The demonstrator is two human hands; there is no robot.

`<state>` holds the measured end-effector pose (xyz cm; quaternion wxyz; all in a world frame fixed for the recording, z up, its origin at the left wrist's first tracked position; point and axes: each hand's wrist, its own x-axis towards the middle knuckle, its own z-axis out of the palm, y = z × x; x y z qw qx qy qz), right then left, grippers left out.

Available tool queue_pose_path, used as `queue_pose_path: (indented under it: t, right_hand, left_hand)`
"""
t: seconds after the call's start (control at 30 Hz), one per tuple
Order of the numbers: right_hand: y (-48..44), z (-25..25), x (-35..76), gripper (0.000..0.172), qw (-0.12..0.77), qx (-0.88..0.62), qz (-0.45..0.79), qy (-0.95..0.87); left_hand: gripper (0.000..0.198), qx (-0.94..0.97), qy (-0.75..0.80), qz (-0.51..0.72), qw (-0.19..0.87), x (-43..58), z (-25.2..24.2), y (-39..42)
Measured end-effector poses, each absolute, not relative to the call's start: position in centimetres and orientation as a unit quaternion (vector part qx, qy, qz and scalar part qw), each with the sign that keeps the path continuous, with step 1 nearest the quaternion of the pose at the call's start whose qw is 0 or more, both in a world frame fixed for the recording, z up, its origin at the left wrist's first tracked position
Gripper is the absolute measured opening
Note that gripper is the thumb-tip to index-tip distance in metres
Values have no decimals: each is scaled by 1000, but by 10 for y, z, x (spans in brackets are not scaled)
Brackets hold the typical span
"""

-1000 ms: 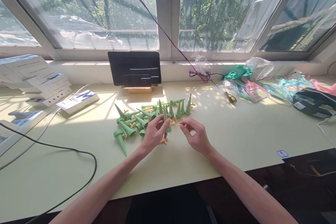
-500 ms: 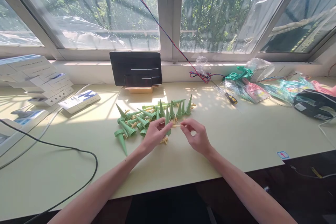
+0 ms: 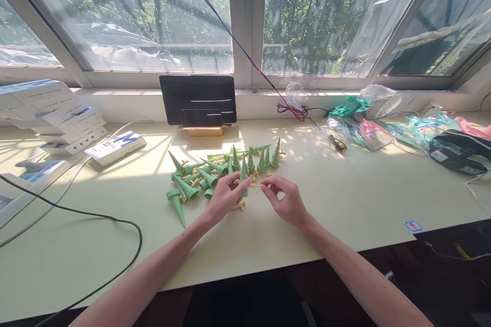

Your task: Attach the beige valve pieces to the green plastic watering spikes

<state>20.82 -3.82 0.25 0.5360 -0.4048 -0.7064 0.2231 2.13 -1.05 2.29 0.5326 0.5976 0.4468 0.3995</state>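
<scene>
Left grip [image 3: 227, 192] curled round green cone [image 3: 243, 169]; right grip [image 3: 284, 197] pinching thin yellow stick [image 3: 255, 185]

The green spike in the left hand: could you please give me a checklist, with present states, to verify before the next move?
1. Spike gripped by the left hand: ok, thumb and fingers close around it.
2. Thin stick gripped by the right hand: ok, pinched at its end.
3. Stick joined to the spike: cannot tell, the left thumb covers that spot.
4. Free space beside the left hand: not ok, other spikes lie close by.
5. Screwdriver away from both hands: ok, it lies farther right.
</scene>
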Motion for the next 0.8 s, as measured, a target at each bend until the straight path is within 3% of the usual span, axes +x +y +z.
queue_pose_path:
  t: [0.8]
  right_hand:
    - [-39,6,206,12,519,-385,268,-715]
  left_hand:
    - [30,634,418,409,505,24,18,-13]
